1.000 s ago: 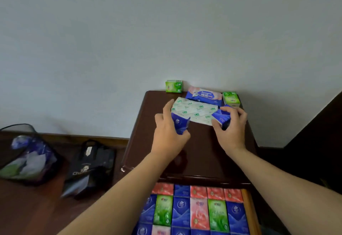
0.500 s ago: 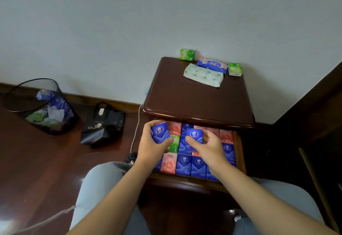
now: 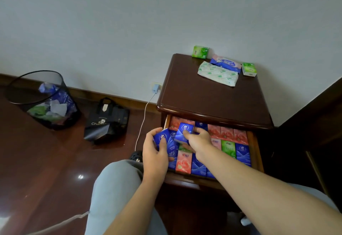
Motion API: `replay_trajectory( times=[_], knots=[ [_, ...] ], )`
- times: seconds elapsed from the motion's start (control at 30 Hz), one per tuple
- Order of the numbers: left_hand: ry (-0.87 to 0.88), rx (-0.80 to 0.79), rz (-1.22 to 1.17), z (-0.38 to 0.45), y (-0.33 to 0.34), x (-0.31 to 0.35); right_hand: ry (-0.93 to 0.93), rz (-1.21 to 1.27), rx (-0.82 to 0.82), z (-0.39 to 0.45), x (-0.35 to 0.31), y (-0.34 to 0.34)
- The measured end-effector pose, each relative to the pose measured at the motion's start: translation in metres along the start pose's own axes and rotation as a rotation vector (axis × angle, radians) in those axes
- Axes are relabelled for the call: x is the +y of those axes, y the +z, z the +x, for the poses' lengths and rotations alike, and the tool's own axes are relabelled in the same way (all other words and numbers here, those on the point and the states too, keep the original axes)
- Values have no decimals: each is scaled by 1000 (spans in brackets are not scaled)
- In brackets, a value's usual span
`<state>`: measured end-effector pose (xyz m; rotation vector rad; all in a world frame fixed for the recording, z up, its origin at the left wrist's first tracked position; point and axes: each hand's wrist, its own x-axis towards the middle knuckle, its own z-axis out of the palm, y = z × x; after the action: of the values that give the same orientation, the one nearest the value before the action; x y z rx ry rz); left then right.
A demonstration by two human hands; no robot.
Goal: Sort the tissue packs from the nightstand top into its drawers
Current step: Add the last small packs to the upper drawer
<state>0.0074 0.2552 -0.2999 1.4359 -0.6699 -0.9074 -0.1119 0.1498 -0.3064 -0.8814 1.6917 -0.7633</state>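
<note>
Low in the middle of the frame, over the open wooden drawer [image 3: 256, 153] of the dark brown nightstand [image 3: 212, 101], both hands were at work. The left hand [image 3: 154, 153] had its fingers curled round a small blue tissue pack [image 3: 163, 138] at the drawer's left edge, while the right hand [image 3: 199, 139] pinched a second small blue tissue pack [image 3: 184, 132], tilted above the rows of red, green and blue packs already lying flat inside. To do this step well, each pack probably needed turning to match its neighbours, then pressing into a gap so the row stayed level and the drawer could close. Toward the upper right, four packs remained on the nightstand top: a green cube pack [image 3: 199, 51], a second green cube pack [image 3: 249, 69], a long blue-and-pink pack [image 3: 226, 64] and a soft white pack with green print [image 3: 217, 73]. They were likely next.
</note>
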Motion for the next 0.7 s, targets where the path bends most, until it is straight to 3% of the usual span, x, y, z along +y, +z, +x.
replay_trajectory(
  times=[0.27,0.5,0.7],
  knots=[
    [-55,39,-37,5,1,-5,66,34,53,13,-8,26],
    [-44,46,-18,5,1,-6,-10,-167,125,14,-8,39],
    [-50,36,11,5,0,-5,-1,-178,68,9,-9,26]
  ],
)
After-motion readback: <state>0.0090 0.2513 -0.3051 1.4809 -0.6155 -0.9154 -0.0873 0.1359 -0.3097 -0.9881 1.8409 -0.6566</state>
